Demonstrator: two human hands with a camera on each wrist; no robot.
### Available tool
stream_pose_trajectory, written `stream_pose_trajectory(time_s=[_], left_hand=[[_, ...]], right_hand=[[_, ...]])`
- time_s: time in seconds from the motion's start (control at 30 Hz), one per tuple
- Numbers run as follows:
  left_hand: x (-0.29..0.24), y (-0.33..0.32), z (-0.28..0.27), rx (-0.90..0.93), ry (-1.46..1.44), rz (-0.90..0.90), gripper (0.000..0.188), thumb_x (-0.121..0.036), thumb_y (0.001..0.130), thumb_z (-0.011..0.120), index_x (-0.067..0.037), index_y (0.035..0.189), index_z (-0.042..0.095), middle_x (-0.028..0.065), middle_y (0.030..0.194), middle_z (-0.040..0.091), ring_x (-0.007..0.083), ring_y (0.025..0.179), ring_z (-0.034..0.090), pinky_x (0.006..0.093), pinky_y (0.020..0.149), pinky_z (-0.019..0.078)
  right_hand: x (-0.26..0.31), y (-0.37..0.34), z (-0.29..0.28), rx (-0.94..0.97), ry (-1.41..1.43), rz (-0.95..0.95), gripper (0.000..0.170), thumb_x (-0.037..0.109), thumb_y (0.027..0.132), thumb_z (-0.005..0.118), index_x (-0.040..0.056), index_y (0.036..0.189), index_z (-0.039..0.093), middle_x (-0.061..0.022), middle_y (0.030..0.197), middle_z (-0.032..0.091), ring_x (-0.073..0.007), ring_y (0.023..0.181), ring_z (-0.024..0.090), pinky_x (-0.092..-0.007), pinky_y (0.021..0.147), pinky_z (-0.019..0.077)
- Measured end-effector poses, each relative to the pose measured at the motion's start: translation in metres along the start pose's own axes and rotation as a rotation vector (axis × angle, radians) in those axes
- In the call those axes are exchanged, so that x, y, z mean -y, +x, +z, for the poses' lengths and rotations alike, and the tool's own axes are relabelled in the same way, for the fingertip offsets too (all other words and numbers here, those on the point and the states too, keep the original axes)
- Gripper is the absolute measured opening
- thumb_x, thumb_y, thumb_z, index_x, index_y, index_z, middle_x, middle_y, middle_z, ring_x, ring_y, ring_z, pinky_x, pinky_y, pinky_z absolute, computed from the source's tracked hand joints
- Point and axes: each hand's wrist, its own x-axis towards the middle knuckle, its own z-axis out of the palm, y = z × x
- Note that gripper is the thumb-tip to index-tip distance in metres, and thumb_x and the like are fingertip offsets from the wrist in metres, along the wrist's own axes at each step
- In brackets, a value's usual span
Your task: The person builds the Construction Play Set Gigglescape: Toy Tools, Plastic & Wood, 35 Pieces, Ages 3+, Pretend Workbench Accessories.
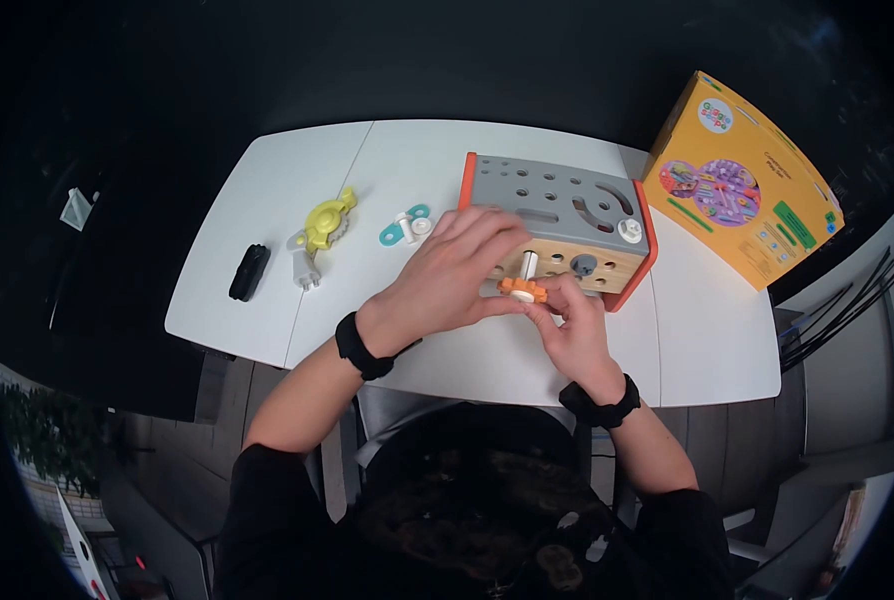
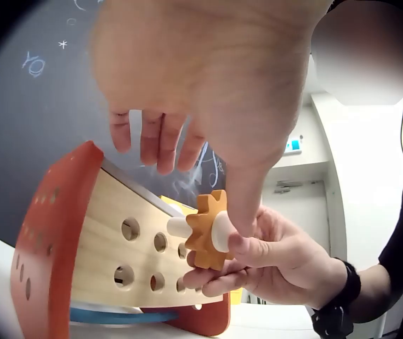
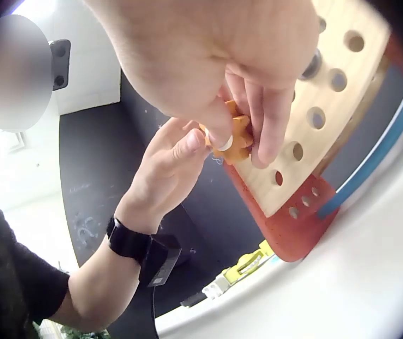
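An orange gear [image 1: 523,290] with a white bolt [image 1: 529,265] through it is held in front of the wooden side of the toy workbench [image 1: 617,266]. The right hand [image 1: 577,335] pinches the gear; in the left wrist view its fingers curl below the gear [image 2: 208,229]. The left hand [image 1: 452,270] touches the bolt's white head [image 2: 223,232] with its thumb, its other fingers stretched over the bench edge. The bolt's shaft [image 2: 179,227] points at the panel with round holes.
A yellow-green toy piece [image 1: 325,222], a black object [image 1: 250,272] and teal and white parts [image 1: 399,232] lie on the white table [image 1: 267,180] at the left. An orange-yellow box [image 1: 742,180] stands behind right. A white nut [image 1: 630,231] sits on the bench top.
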Motion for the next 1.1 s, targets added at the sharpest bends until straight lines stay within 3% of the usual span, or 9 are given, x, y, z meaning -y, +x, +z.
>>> stream_pose_trajectory(time_s=[0.07, 0.23, 0.43, 0.7, 0.93, 1.1], left_hand=[[0.004, 0.008, 0.002, -0.032, 0.032, 0.041, 0.083, -0.041, 0.066, 0.09, -0.005, 0.133, 0.058, 0.0128, 0.136, 0.057, 0.0319, 0.129, 0.051, 0.0437, 0.104, 0.0415], [0.016, 0.02, 0.008, 0.158, 0.009, 0.039, 0.093, -0.05, 0.064, 0.087, -0.005, 0.138, 0.054, 0.0118, 0.14, 0.056, 0.0306, 0.136, 0.045, 0.0454, 0.111, 0.0317], [0.017, 0.024, 0.01, 0.19, 0.032, 0.05, 0.091, -0.048, 0.065, 0.086, -0.004, 0.139, 0.055, 0.0106, 0.139, 0.057, 0.0298, 0.136, 0.045, 0.0448, 0.111, 0.031], [0.018, 0.026, 0.015, 0.17, 0.008, 0.031, 0.082, -0.046, 0.07, 0.083, -0.004, 0.137, 0.059, 0.0098, 0.135, 0.059, 0.0289, 0.131, 0.048, 0.0436, 0.109, 0.0336], [0.014, 0.03, 0.021, 0.164, 0.034, 0.003, 0.078, -0.045, 0.076, 0.081, -0.005, 0.138, 0.057, 0.0104, 0.129, 0.061, 0.0285, 0.127, 0.05, 0.0419, 0.107, 0.0355], [0.009, 0.029, 0.027, 0.164, 0.077, -0.005, 0.07, -0.037, 0.082, 0.078, -0.003, 0.138, 0.056, 0.0121, 0.124, 0.061, 0.029, 0.121, 0.052, 0.0413, 0.103, 0.035]], right_hand=[[-0.002, 0.004, -0.003, -0.001, 0.023, 0.023, 0.023, 0.004, 0.092, 0.071, -0.0001, 0.108, 0.057, -0.0206, 0.095, 0.075, -0.0302, 0.09, 0.076, -0.0345, 0.078, 0.0607], [-0.015, 0.005, -0.003, 0.032, 0.102, 0.071, 0.023, 0.002, 0.093, 0.07, -0.0008, 0.109, 0.054, -0.0202, 0.095, 0.075, -0.0282, 0.091, 0.076, -0.0329, 0.079, 0.0597], [-0.018, 0.005, -0.002, 0.035, 0.127, 0.08, 0.022, 0.0, 0.093, 0.069, -0.0009, 0.109, 0.053, -0.0177, 0.091, 0.075, -0.0258, 0.086, 0.076, -0.0322, 0.076, 0.0586], [-0.02, 0.019, -0.003, 0.01, 0.237, 0.139, 0.021, -0.002, 0.094, 0.066, 0.0005, 0.108, 0.051, -0.0103, 0.079, 0.069, -0.0113, 0.074, 0.067, -0.0252, 0.069, 0.0511], [-0.028, 0.018, -0.006, 0.06, 0.21, 0.173, 0.023, -0.006, 0.095, 0.06, 0.0011, 0.114, 0.049, -0.0076, 0.086, 0.071, -0.0115, 0.077, 0.067, -0.0252, 0.074, 0.051], [-0.017, 0.015, -0.013, 0.114, 0.326, 0.225, 0.027, -0.005, 0.099, 0.049, 0.0022, 0.125, 0.045, -0.0124, 0.1, 0.072, -0.0177, 0.091, 0.072, -0.0283, 0.084, 0.0528]])
